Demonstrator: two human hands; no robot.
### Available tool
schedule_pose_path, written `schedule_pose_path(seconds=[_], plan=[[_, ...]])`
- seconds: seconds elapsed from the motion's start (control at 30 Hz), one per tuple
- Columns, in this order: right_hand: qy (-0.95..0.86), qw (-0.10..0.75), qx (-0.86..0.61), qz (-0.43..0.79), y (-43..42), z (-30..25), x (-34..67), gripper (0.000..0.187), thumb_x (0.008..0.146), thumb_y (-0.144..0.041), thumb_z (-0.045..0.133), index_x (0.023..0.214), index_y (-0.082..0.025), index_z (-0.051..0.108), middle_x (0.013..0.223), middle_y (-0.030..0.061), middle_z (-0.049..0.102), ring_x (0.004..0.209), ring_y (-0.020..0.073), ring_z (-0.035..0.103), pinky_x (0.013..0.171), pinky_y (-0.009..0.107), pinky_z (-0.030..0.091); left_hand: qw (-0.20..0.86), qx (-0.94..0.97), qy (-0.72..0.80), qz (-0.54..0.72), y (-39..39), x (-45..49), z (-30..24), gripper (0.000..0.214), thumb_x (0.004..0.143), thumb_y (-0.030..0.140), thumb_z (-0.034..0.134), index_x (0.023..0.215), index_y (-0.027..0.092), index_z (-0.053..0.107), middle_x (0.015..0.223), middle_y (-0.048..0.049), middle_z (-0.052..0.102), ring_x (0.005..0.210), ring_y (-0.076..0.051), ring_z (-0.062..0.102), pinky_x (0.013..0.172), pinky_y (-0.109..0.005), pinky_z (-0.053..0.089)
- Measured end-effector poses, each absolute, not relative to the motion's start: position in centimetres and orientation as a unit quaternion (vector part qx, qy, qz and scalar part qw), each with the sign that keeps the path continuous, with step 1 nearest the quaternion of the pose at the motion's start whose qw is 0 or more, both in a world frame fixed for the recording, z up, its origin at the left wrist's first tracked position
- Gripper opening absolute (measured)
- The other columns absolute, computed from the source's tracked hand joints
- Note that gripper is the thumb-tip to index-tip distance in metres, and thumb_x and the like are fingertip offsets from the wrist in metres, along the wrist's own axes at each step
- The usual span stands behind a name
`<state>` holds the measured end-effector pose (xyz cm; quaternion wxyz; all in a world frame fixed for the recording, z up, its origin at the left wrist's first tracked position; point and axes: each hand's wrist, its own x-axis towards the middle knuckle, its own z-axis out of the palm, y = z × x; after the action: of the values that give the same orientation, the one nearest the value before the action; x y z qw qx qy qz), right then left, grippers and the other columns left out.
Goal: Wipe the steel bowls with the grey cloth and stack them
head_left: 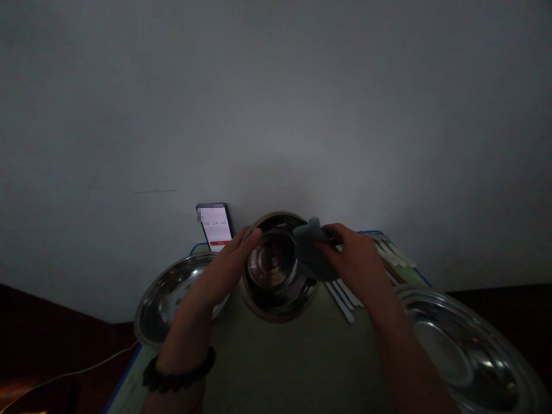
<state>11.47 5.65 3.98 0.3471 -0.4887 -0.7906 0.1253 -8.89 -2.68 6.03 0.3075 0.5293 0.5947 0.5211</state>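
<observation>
A shiny steel bowl (pixel 276 287) stands tilted toward me at the middle of the pale green table (pixel 284 362). My left hand (pixel 226 270) grips the bowl's left rim, fingers curled over its edge. A dark bead bracelet sits on that wrist. My right hand (pixel 356 259) is closed on a grey cloth (pixel 311 250), which presses against the bowl's right rim and inner wall.
A steel plate (pixel 166 305) lies left of the bowl, and a larger steel plate (pixel 470 351) lies at the right. White utensils (pixel 345 299) lie beside the bowl. A lit phone (pixel 217 227) leans on the grey wall. A white cable (pixel 73 374) trails off left.
</observation>
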Motion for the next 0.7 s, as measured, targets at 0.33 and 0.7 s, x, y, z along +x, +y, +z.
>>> schedule_pose_path(seconds=[0.33, 0.7], plan=[[-0.814, 0.441, -0.360, 0.113, 4.0, 1.9, 7.0, 0.029, 0.082, -0.013, 0.052, 0.110, -0.018, 0.060, 0.117, 0.0139, 0.055, 0.113, 0.0274, 0.053, 0.100, 0.048, 0.044, 0.367, 0.472, 0.558, 0.576, -1.6, -9.2, 5.0, 0.049, 0.085, 0.059, 0.051, 0.113, 0.024, 0.068, 0.120, -0.0077, 0.070, 0.124, -0.029, 0.054, 0.103, -0.045, 0.045], [-0.749, 0.495, -0.341, 0.279, 3.1, 1.8, 5.8, 0.023, 0.082, -0.013, 0.051, 0.102, -0.017, 0.061, 0.102, 0.0084, 0.068, 0.099, 0.0221, 0.062, 0.092, 0.040, 0.048, 0.340, 0.546, 0.569, 0.513, -2.5, -7.2, 5.4, 0.049, 0.084, 0.061, 0.050, 0.113, 0.026, 0.068, 0.128, -0.0034, 0.065, 0.130, -0.026, 0.048, 0.111, -0.039, 0.033]])
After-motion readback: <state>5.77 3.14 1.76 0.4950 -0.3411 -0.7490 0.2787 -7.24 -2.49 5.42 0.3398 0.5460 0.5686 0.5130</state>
